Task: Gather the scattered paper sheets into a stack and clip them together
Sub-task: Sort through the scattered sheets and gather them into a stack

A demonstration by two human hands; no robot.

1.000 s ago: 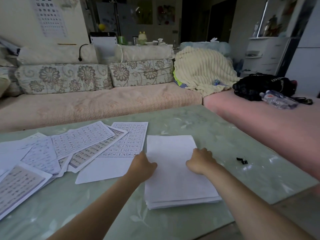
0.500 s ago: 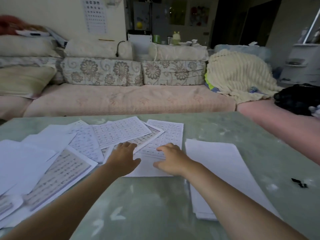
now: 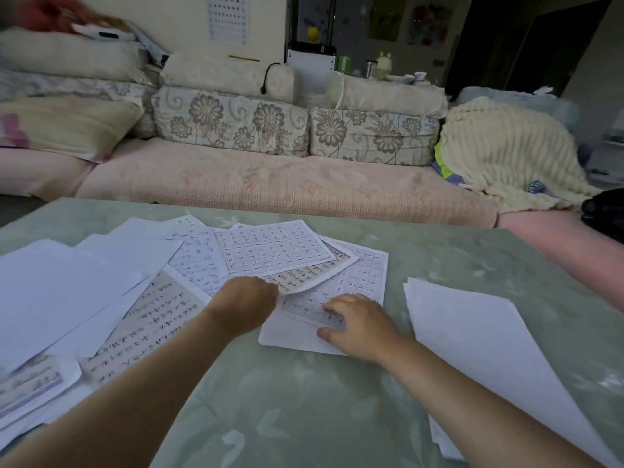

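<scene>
Apparently left grip [image 3: 243, 304] on sheet [image 3: 304, 276]

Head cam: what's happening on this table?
A person is gathering papers on the green table. The left hand lifts the edge of an overlapping sheet, while the right hand presses flat on the printed sheet beneath it. A neat stack lies to the right; many scattered sheets lie on the left.

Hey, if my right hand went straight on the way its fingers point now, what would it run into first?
Probably the left hand, which holds up the curled edge of a printed sheet. The right hand points leftward along the bottom sheet it rests on; depth is unclear.
</scene>
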